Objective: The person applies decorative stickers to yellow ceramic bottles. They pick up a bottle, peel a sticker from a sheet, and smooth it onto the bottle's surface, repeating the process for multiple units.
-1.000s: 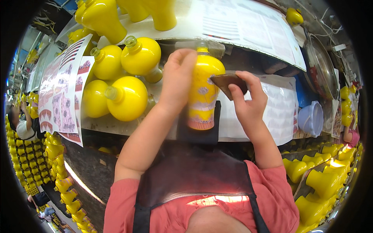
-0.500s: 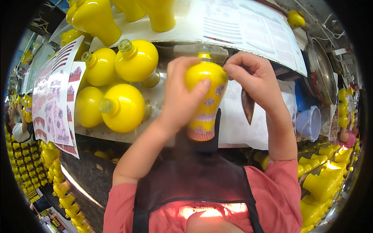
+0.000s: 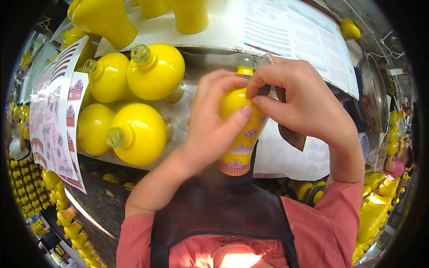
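My left hand (image 3: 219, 114) is wrapped round a yellow glass bottle (image 3: 239, 149) from its left side, thumb across the front. The bottle leans slightly, its clear neck away from me. Purple flower and tree pictures and a pinkish band at the base decorate its lower part, and a dark band rings the neck. My right hand (image 3: 295, 91) is closed at the bottle's right shoulder, thumb and forefinger pinched against the surface. Whatever lies between those fingertips is hidden. A dark flat blade-like tool (image 3: 292, 137) sticks out below the right palm, held in that hand.
Several round yellow bottles (image 3: 138, 129) stand close on the left. Printed picture sheets (image 3: 53, 129) hang over the left edge. A white board (image 3: 225, 35) at the back holds more yellow bottles and a sheet. White paper (image 3: 281, 156) lies right of the bottle.
My right hand has moved in from beside the shoulder onto the bottle's upper front. The blade-like tool has turned with it. The bottle sits slightly nearer me and more to the right in view.
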